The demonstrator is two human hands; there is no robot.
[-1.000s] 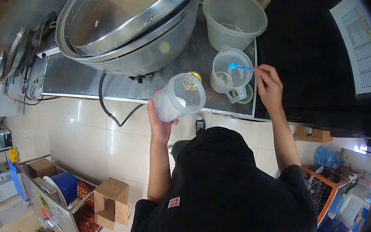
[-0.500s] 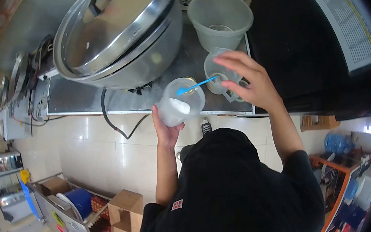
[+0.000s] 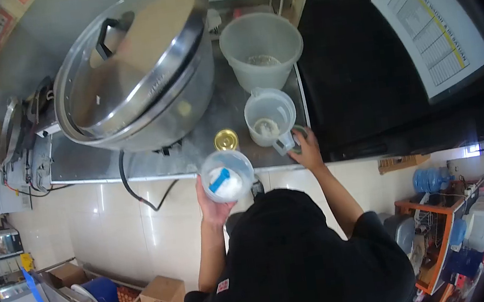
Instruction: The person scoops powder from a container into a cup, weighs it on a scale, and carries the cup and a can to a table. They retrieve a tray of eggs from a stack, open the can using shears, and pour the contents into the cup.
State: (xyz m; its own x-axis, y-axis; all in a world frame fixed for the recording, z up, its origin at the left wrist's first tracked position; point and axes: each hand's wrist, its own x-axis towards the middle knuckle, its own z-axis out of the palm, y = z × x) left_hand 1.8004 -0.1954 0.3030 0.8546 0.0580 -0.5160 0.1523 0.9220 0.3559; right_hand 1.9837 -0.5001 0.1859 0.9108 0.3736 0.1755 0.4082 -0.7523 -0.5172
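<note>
My left hand (image 3: 215,205) is closed round a translucent tub (image 3: 246,177), held at the counter's front edge. White powder (image 3: 233,186) and a blue scoop (image 3: 219,180) lie inside it. My right hand (image 3: 307,150) has its fingers closed at a small clear lid or dish (image 3: 299,136) beside the handle of a clear measuring jug (image 3: 270,108); the exact grip is partly hidden. Some whitish residue shows in the jug's bottom. Between the tub and the large pot stands a gold-topped can (image 3: 226,139).
A large steel pot (image 3: 188,106) with a tilted lid (image 3: 139,55) fills the counter's left part. Behind the jug stands a big translucent bucket (image 3: 262,43). A black cable (image 3: 126,183) hangs over the front edge. A printed sheet (image 3: 432,28) is at the right.
The blue scoop has dropped from between the tub and my right hand into the tub. My right hand has lowered to beside the jug's handle. The view has shifted.
</note>
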